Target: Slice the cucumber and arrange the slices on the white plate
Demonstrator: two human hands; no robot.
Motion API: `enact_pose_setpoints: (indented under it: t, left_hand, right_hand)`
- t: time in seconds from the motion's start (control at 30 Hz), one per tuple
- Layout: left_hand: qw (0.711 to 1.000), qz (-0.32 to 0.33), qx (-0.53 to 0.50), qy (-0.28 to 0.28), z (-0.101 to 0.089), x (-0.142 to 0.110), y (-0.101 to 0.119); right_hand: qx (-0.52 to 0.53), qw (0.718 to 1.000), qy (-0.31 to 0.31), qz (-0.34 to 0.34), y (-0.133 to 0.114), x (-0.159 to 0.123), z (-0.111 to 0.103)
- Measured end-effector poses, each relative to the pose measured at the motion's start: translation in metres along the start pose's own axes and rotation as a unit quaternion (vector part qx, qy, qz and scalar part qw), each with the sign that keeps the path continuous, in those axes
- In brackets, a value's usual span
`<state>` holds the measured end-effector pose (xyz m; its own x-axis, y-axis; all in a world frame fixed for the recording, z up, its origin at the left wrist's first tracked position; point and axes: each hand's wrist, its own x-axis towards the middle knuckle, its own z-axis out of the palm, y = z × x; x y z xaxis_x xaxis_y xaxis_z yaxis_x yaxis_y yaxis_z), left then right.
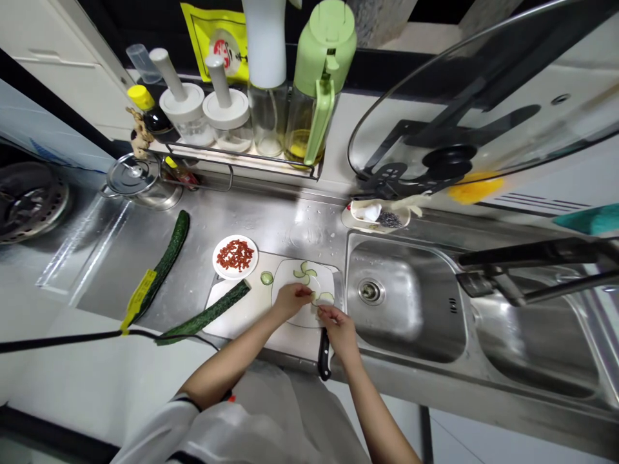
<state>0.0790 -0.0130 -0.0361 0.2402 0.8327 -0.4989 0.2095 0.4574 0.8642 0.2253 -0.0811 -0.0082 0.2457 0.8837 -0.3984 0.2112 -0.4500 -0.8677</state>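
A pale square plate (285,274) sits on the white cutting board (265,332), with thin cucumber slices (304,272) set in a curved pattern near its far side. More slices (324,298) lie close to my fingers. Over the plate, my left hand (293,301) is closed in a pinch, its fingertips near these slices. My right hand (340,330) also pinches, low over the plate's near right part. What either pinch holds is too small to tell. Partly under my right hand is a knife with a black handle (324,354).
Left of the plate are a cucumber end (266,278), a cut cucumber (207,316) and a round plate of red bits (235,257). A whole cucumber (169,258) with a yellow tag lies farther left. The sink (406,303) is at right; a jar shelf (242,158) stands behind.
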Motion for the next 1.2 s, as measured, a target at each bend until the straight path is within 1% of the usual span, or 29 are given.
enact_pose_setpoints:
  t: [0.1,0.17,0.3,0.4,0.5,0.6,0.87,1.1,1.2]
  left_hand:
    - [0.994,0.037,0.104,0.026,0.004,0.003,0.006]
    - [0.985,0.051,0.160,0.029,0.008,0.004,0.013]
    - [0.963,0.080,0.258,0.019,0.013,0.007,0.024]
    - [0.942,0.098,0.322,0.007,0.016,0.011,0.026]
    - [0.922,0.116,0.370,0.004,0.018,0.015,0.026]
    - [0.910,0.126,0.395,0.009,0.020,0.017,0.025]
    - [0.897,0.113,0.428,0.005,0.024,0.018,0.028]
    - [0.879,0.128,0.458,0.016,0.026,0.017,0.028]
    - [0.876,0.133,0.463,0.013,0.026,0.016,0.028]
  right_hand:
    - [-0.035,0.999,0.034,-0.012,0.006,-0.001,0.001]
    - [-0.085,0.994,0.055,-0.046,0.009,-0.001,0.001]
    - [-0.202,0.968,0.063,-0.136,0.017,0.004,0.000]
    - [-0.254,0.952,0.065,-0.159,0.021,0.011,0.000]
    - [-0.287,0.943,0.067,-0.156,0.023,0.015,0.002]
    - [-0.320,0.934,0.064,-0.145,0.020,0.017,0.002]
    - [-0.416,0.902,0.055,-0.102,0.009,0.017,0.002]
    - [-0.437,0.893,0.050,-0.090,0.001,0.016,0.003]
    - [-0.443,0.889,0.058,-0.101,0.002,0.016,0.004]
